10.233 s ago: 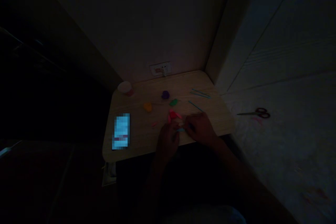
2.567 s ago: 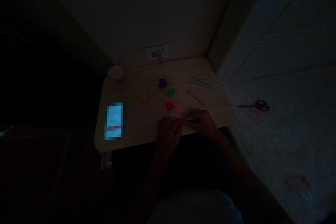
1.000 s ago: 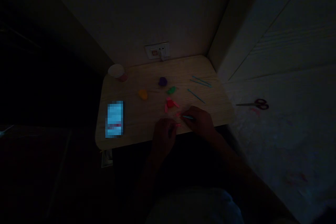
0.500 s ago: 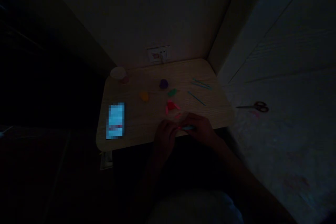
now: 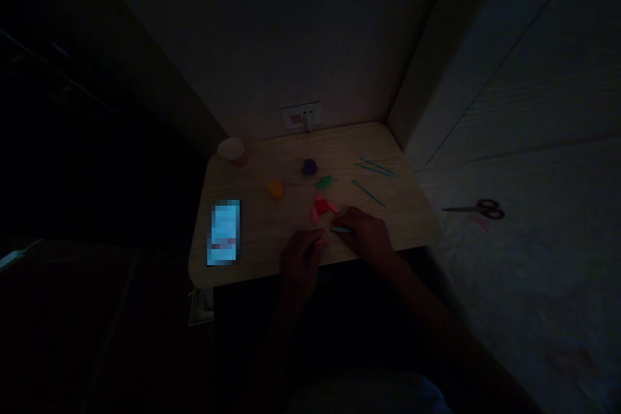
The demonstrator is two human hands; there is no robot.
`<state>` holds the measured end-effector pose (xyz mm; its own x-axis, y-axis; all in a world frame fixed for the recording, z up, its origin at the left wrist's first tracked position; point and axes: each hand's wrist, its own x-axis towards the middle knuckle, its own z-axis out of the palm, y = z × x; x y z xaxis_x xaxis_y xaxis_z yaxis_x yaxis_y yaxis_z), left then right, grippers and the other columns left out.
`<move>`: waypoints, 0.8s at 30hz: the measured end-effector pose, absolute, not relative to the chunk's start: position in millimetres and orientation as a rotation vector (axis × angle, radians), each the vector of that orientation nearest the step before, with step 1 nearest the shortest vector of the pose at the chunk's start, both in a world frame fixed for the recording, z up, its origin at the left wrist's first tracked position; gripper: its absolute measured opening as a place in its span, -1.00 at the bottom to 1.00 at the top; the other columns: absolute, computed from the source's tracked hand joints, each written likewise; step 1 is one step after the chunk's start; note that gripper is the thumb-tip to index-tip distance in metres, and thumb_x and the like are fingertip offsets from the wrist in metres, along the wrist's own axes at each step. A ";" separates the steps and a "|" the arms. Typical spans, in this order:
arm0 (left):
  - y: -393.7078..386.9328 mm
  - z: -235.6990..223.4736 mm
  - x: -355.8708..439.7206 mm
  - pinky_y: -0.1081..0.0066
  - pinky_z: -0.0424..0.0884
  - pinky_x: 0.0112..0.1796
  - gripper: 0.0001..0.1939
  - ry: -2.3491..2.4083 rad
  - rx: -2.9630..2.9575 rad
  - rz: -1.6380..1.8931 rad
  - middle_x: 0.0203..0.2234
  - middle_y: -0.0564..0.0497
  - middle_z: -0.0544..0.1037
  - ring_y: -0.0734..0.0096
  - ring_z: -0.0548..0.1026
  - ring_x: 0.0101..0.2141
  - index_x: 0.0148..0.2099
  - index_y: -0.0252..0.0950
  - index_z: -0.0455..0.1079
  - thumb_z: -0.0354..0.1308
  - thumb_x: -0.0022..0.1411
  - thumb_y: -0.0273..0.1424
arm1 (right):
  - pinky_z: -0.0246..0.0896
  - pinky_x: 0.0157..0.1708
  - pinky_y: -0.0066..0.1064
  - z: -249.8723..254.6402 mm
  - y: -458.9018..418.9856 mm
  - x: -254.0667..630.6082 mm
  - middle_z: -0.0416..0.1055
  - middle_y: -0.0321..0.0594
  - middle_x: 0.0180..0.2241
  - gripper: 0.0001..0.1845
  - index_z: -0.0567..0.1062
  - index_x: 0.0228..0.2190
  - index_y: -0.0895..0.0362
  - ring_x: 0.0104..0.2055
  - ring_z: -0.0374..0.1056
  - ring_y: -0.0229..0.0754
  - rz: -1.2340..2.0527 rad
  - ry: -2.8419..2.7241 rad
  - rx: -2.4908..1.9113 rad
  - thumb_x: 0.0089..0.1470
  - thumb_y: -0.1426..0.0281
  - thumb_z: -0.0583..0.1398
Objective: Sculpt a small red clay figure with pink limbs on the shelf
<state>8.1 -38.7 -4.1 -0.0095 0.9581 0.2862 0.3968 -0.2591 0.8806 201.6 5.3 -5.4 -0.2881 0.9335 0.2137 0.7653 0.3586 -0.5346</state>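
Both hands are at the front edge of a light wooden tabletop [image 5: 272, 226]. My right hand [image 5: 366, 236] pinches a thin light-blue stick [image 5: 342, 229] between its fingers. My left hand [image 5: 298, 265] is curled around a small pink piece of modelling clay [image 5: 320, 241], mostly hidden by the fingers. Just beyond them stands a red clay lump with pink bits [image 5: 321, 207]. Green clay [image 5: 324, 182], purple clay [image 5: 309, 167] and yellow clay [image 5: 274, 189] lie farther back. Several thin blue sticks [image 5: 376, 168] lie at the back right.
A lit phone [image 5: 224, 233] with a blurred screen lies at the left. A white-lidded cup [image 5: 230, 149] stands in the back left corner. A wall socket [image 5: 301, 118] has a plug in it. Red-handled scissors [image 5: 478, 209] lie on a pale surface to the right.
My hands have drawn slightly apart, and the blue stick now shows clearly at the right hand's fingertips. The view has shifted a little, so the table sits lower in the picture.
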 end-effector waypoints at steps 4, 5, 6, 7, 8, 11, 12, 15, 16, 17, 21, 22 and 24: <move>-42.1 -0.2 3.5 0.44 0.51 -0.33 -0.91 1.396 1.450 1.252 -0.37 -0.01 0.60 0.37 0.57 -0.36 -0.25 -0.23 0.65 0.35 0.18 -0.36 | 0.30 -0.27 -0.37 -8.5 1.2 206.6 0.58 -0.14 -0.17 -0.86 0.60 -0.19 0.05 -0.20 0.52 -0.08 0.514 -2.114 -1.390 0.23 0.38 0.24; -43.3 0.8 3.4 0.46 0.50 -0.40 -0.90 1.378 1.359 1.233 -0.43 0.00 0.60 0.40 0.56 -0.43 -0.29 -0.25 0.64 0.34 0.19 -0.35 | 0.29 -0.28 -0.37 -8.9 -0.1 208.6 0.58 -0.13 -0.19 -0.87 0.58 -0.19 0.07 -0.22 0.51 -0.08 0.529 -2.088 -1.388 0.24 0.36 0.22; -44.4 1.8 3.8 0.48 0.47 -0.46 -0.87 1.356 1.272 1.207 -0.51 0.01 0.58 0.43 0.53 -0.51 -0.32 -0.28 0.62 0.31 0.20 -0.33 | 0.28 -0.29 -0.37 -9.1 -1.3 210.5 0.58 -0.13 -0.23 -0.86 0.56 -0.21 0.08 -0.25 0.50 -0.08 0.540 -2.050 -1.400 0.25 0.33 0.20; -45.3 2.5 4.6 0.49 0.44 -0.51 -0.82 1.335 1.193 1.181 -0.58 0.03 0.56 0.46 0.50 -0.57 -0.35 -0.30 0.59 0.29 0.23 -0.30 | 0.27 -0.30 -0.37 -9.2 -2.2 212.1 0.58 -0.13 -0.27 -0.85 0.53 -0.23 0.08 -0.28 0.49 -0.09 0.550 -2.001 -1.422 0.26 0.30 0.19; -45.8 3.1 5.7 0.51 0.41 -0.56 -0.78 1.323 1.124 1.160 -0.64 0.05 0.53 0.47 0.48 -0.63 -0.36 -0.32 0.57 0.27 0.24 -0.27 | 0.26 -0.32 -0.37 -9.0 -2.9 213.4 0.57 -0.14 -0.31 -0.84 0.51 -0.25 0.08 -0.32 0.48 -0.10 0.564 -1.947 -1.447 0.27 0.27 0.17; -43.8 4.1 8.9 0.53 0.31 -0.67 -0.70 1.326 0.959 1.174 -0.70 0.07 0.49 0.48 0.43 -0.71 -0.39 -0.34 0.52 0.26 0.22 -0.19 | 0.20 -0.41 -0.38 -7.5 -2.8 214.5 0.54 -0.19 -0.41 -0.82 0.46 -0.28 0.07 -0.43 0.43 -0.13 0.652 -1.801 -1.486 0.28 0.24 0.15; -41.9 4.4 9.4 0.53 0.29 -0.69 -0.69 1.328 0.922 1.197 -0.70 0.07 0.49 0.49 0.42 -0.73 -0.40 -0.34 0.51 0.27 0.20 -0.17 | 0.19 -0.43 -0.38 -6.9 -2.4 214.0 0.53 -0.22 -0.44 -0.82 0.46 -0.29 0.07 -0.46 0.42 -0.14 0.709 -1.766 -1.470 0.27 0.23 0.16; -33.6 5.3 8.2 0.53 0.32 -0.68 -0.70 1.328 0.886 1.285 -0.67 0.07 0.51 0.50 0.42 -0.70 -0.38 -0.34 0.55 0.31 0.15 -0.17 | 0.23 -0.44 -0.40 -6.0 -0.3 210.6 0.53 -0.26 -0.46 -0.83 0.47 -0.34 0.06 -0.44 0.44 -0.16 0.881 -1.674 -1.339 0.22 0.24 0.22; -30.7 5.5 6.9 0.53 0.37 -0.64 -0.72 1.325 0.893 1.319 -0.61 0.04 0.56 0.49 0.46 -0.66 -0.36 -0.34 0.58 0.33 0.14 -0.19 | 0.28 -0.41 -0.40 -6.0 0.5 209.2 0.56 -0.25 -0.43 -0.84 0.49 -0.35 0.06 -0.41 0.47 -0.15 0.924 -1.643 -1.292 0.20 0.24 0.25; -28.0 5.6 5.3 0.51 0.43 -0.59 -0.74 1.323 0.904 1.349 -0.54 0.00 0.61 0.46 0.52 -0.60 -0.33 -0.34 0.61 0.35 0.12 -0.21 | 0.33 -0.36 -0.39 -6.2 1.4 207.9 0.58 -0.23 -0.39 -0.84 0.51 -0.35 0.06 -0.36 0.49 -0.14 0.953 -1.613 -1.256 0.19 0.24 0.27; -21.5 4.1 -1.5 0.39 0.60 -0.27 -0.81 1.323 0.931 1.379 -0.27 -0.11 0.70 0.31 0.66 -0.32 -0.28 -0.31 0.66 0.41 0.09 -0.29 | 0.42 -0.24 -0.35 -7.3 6.5 205.6 0.64 -0.20 -0.31 -0.85 0.57 -0.33 0.06 -0.26 0.56 -0.11 0.969 -1.532 -1.231 0.19 0.24 0.29; -20.6 3.3 -2.6 0.35 0.61 -0.22 -0.81 1.317 0.930 1.372 -0.26 -0.11 0.71 0.28 0.67 -0.28 -0.28 -0.31 0.66 0.42 0.08 -0.30 | 0.44 -0.22 -0.34 -7.4 8.0 205.6 0.65 -0.20 -0.30 -0.85 0.59 -0.32 0.06 -0.25 0.56 -0.10 0.949 -1.526 -1.236 0.19 0.24 0.29; -19.2 1.6 -3.8 0.30 0.61 -0.16 -0.78 1.301 0.914 1.378 -0.24 -0.12 0.71 0.22 0.68 -0.23 -0.27 -0.30 0.66 0.44 0.06 -0.27 | 0.46 -0.15 -0.30 -7.4 10.9 205.9 0.67 -0.18 -0.23 -0.83 0.63 -0.26 0.05 -0.19 0.58 -0.08 0.911 -1.538 -1.234 0.21 0.25 0.27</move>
<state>-3.8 -19.2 1.6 -0.2237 0.9691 -0.1036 -0.1587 0.0687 0.9849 205.9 10.9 -7.4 -0.0601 0.9757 0.2109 0.2839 0.2193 -0.9334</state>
